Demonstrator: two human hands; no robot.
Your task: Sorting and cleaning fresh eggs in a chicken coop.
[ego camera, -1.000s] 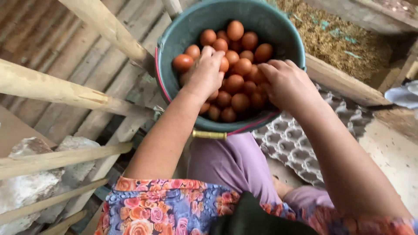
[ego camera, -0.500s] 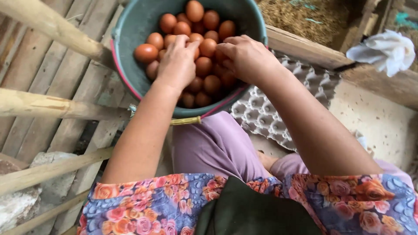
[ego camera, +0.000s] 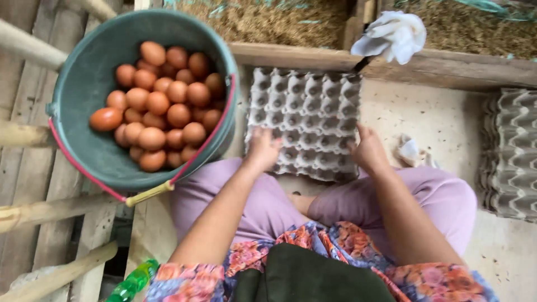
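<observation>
Landmark: the grey pulp egg tray point(ego camera: 305, 120), lying flat on the floor just ahead of the person's crossed legs point(ego camera: 358, 204).
Left hand point(ego camera: 263, 150): rests palm down on the tray's near left corner, fingers spread over the cups; it grips nothing else.
Right hand point(ego camera: 368, 150): on the tray's near right edge, fingers loosely curled against the rim; whether it pinches the edge I cannot tell.
Tray contents: every cup that shows is empty.
Handling, as I judge it: moulded pulp, light, fairly stiff but apt to bend or tear if lifted by one corner; best taken at two opposite edges, as the hands now lie.
Bucket point(ego camera: 84, 84): green with a red bail handle, just left of the tray, holding brown eggs point(ego camera: 159, 106), which are fragile and smooth.
Spare trays point(ego camera: 512, 154): a grey stack well to the right.
White cloth point(ego camera: 394, 34): beyond the tray's far right corner, on a wooden beam point(ego camera: 475, 67).
Labels or signs: none visible on the tray or bucket.
Green bottle point(ego camera: 134, 279): near and left, by the sleeve.
</observation>
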